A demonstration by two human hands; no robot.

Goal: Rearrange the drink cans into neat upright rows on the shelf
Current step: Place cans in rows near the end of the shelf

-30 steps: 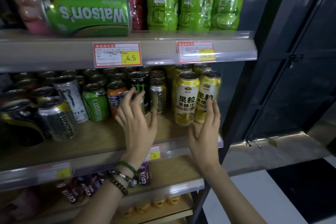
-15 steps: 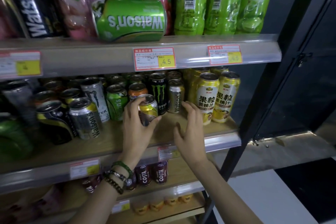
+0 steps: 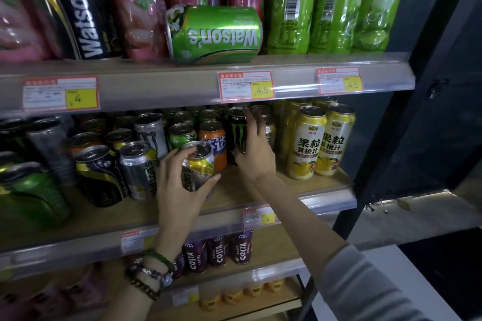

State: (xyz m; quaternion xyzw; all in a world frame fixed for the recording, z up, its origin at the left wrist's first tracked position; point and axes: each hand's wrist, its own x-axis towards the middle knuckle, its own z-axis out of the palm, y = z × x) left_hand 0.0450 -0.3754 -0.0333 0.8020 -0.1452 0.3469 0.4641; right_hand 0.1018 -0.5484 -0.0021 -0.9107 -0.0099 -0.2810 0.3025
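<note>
My left hand [image 3: 180,185] grips a silver-and-yellow Watson's can [image 3: 199,164], held tilted just above the middle wooden shelf [image 3: 234,195]. My right hand [image 3: 254,150] wraps its fingers round a tall black Monster can [image 3: 237,133] standing upright further back. An orange Fanta can [image 3: 215,138] stands between the two. Mixed cans crowd the shelf to the left: a silver Watson's can [image 3: 140,169], a black-and-yellow can [image 3: 100,177], a white Monster can [image 3: 151,133]. Two tall yellow peach-juice cans [image 3: 320,141] stand neatly at the right.
On the top shelf a green Watson's can [image 3: 214,34] lies on its side before pink and green bottles [image 3: 326,2]. Costa coffee bottles [image 3: 219,251] stand on the shelf below. A green can [image 3: 34,198] lies tipped at far left. A black frame post [image 3: 386,138] bounds the shelf's right side.
My left hand has lifted the silver-and-yellow Watson's can forward out of the group. My right hand has moved left from the yellow cans and taken hold of the black Monster can.
</note>
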